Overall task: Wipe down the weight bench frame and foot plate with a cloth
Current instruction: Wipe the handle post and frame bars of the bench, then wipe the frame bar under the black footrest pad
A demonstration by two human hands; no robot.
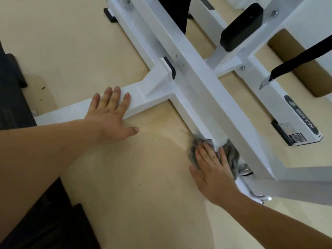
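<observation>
Looking down on a beige floor (143, 186). White weight bench frame (197, 72) running from eleven o'clock down to four o'clock, with a cross tube (142, 97) branching off toward nine o'clock. Left grip (109, 114) at nine o'clock, laid flat on that cross tube, fingers straight and holding nothing, thumb spread out over the floor. Right grip (213, 168) at five o'clock, fingers stretched out rather than curled, pressing a grey cloth (232, 155) against the lower end of the frame's long rail. Cloth bunched round the rail there, showing on both sides of the fingers. Just beside the cloth, at four o'clock, a shiny metal fitting (244, 170). At one o'clock a black pad (242, 27). At two o'clock a black strap (298, 61) with a metal tip, above a brown roller (312, 78). At three o'clock a label (297, 137) with a square code
</observation>
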